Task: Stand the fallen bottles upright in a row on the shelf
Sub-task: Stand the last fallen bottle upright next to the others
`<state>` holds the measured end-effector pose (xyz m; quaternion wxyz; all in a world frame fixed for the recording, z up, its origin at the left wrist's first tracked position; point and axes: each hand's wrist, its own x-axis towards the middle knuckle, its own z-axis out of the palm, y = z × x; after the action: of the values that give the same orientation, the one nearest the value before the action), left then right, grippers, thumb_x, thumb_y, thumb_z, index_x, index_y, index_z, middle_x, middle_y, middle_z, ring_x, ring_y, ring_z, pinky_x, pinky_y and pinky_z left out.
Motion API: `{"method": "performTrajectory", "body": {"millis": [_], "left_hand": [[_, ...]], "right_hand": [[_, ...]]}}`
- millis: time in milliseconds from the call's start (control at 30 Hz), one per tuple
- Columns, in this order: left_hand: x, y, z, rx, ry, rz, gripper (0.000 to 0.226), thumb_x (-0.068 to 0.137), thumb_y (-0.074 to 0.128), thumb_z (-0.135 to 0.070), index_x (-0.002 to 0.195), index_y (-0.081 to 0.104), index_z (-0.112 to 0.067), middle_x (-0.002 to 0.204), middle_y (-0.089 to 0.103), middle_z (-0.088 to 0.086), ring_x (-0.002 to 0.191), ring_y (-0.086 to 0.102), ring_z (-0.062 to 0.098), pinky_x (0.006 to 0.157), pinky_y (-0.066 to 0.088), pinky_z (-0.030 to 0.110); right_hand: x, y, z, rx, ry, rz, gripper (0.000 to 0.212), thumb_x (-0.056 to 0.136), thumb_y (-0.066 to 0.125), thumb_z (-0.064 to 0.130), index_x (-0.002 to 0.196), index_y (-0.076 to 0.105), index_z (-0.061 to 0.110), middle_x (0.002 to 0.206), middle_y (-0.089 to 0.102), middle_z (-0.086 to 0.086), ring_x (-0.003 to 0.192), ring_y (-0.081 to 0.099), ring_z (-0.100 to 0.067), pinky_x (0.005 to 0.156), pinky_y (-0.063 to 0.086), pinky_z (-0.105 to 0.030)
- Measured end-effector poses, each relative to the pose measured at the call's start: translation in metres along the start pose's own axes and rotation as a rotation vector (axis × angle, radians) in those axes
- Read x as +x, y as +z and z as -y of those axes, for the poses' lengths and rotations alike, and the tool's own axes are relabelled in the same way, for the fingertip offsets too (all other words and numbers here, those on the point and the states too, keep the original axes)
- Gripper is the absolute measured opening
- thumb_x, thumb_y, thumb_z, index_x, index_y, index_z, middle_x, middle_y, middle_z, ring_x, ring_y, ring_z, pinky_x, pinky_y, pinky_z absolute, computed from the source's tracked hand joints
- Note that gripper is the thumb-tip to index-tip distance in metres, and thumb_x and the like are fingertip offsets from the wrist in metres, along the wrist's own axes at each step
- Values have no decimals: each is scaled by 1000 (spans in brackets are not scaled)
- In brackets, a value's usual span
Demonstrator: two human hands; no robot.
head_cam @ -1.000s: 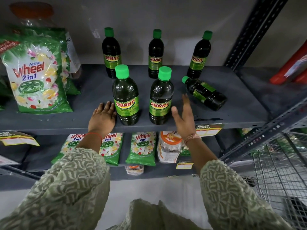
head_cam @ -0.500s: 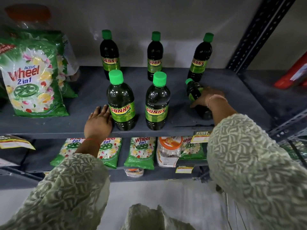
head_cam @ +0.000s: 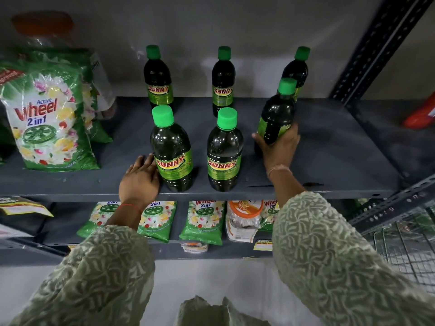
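From your head camera, you look down at a dark grey shelf (head_cam: 329, 147). Your right hand (head_cam: 280, 147) is wrapped tight around the low part of a dark Sunny bottle (head_cam: 275, 116) with a green cap. The bottle is almost standing, tipped a little to the right, and I cannot tell if its bottom touches the shelf yet. It sits just right of the two front bottles, the left one (head_cam: 173, 151) and the middle one (head_cam: 224, 151). Both stand straight up. Three more bottles stand in the back row, and the held bottle hides part of the right back bottle (head_cam: 297, 69).

Your left hand (head_cam: 140, 182) lies flat and open on the shelf edge, holding nothing, its fingers touching the left front bottle.

Be careful now. If you let go while the bottle is tipped, it could fall again. It could knock the back bottle right behind it. Your left hand could also bump the front bottle over. A Wheel soap bag (head_cam: 47, 118) stands far left, safely away.
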<state>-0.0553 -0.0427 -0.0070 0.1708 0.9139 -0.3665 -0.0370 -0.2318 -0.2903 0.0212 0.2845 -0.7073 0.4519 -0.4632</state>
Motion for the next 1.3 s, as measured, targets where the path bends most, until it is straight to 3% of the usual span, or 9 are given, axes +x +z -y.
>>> {"method": "performTrajectory", "body": {"millis": [300, 533, 700, 867, 1000, 1067, 1167, 1233, 1300], "left_hand": [[0, 0, 1, 11, -1, 19, 49, 94, 31, -21, 142, 27, -17, 154, 26, 6, 144, 17, 23, 119, 17, 39], [1, -1, 1, 19, 4, 19, 48, 94, 32, -21, 141, 29, -17, 153, 29, 5, 144, 18, 23, 118, 17, 38], [0, -2, -2, 7, -3, 8, 48, 93, 33, -20, 141, 30, -17, 154, 27, 7, 143, 20, 24, 118, 19, 39], [1, -1, 2, 27, 16, 23, 48, 93, 32, -21, 141, 30, -17, 153, 29, 5, 144, 19, 22, 118, 20, 41], [2, -1, 2, 29, 19, 24, 48, 93, 32, -21, 141, 30, -17, 153, 29, 4, 143, 20, 23, 118, 21, 42], [3, 0, 3, 32, 20, 34, 48, 93, 31, -22, 141, 29, -18, 153, 29, 3, 144, 19, 23, 118, 20, 41], [3, 1, 4, 36, 15, 37, 49, 93, 31, -22, 141, 28, -18, 154, 28, 3, 144, 19, 22, 118, 19, 40], [3, 1, 4, 34, 16, 36, 48, 93, 31, -22, 141, 28, -18, 153, 29, 3, 144, 19, 23, 118, 19, 40], [2, 0, 4, 31, 20, 41, 48, 93, 32, -22, 141, 29, -17, 153, 29, 4, 144, 19, 23, 118, 19, 40]], "right_hand": [[-14, 2, -2, -20, 59, 6, 98, 56, 83, 36, 131, 33, -2, 130, 43, -25, 120, 38, -38, 103, 29, -40], [-12, -2, -12, 98, 169, 100, 77, 54, 74, 22, 122, 42, 8, 117, 56, -18, 108, 53, -34, 92, 47, -42], [-9, -4, -12, 110, 194, 118, 110, 45, 87, 40, 135, 29, 12, 137, 44, -15, 127, 41, -30, 108, 35, -46], [-6, -9, -16, 183, 270, 223, 72, 58, 84, 9, 114, 41, 1, 117, 59, -17, 103, 57, -24, 81, 44, -20], [6, -19, -28, 234, 291, 441, 64, 67, 74, -3, 123, 45, 2, 124, 58, -19, 110, 54, -24, 101, 42, -39], [12, -24, -30, 206, 295, 543, 65, 69, 72, 0, 127, 45, 4, 130, 55, -18, 120, 50, -29, 108, 36, -49], [12, -22, -24, 199, 287, 598, 89, 62, 80, 15, 137, 32, 13, 141, 42, -15, 129, 39, -26, 113, 29, -47], [7, -14, -15, 72, 236, 480, 106, 49, 88, 27, 137, 29, 15, 140, 37, -14, 131, 33, -27, 113, 29, -46], [-1, -6, -11, 82, 223, 298, 102, 36, 89, 38, 123, 41, 12, 126, 50, -14, 119, 46, -29, 103, 42, -44]]}}
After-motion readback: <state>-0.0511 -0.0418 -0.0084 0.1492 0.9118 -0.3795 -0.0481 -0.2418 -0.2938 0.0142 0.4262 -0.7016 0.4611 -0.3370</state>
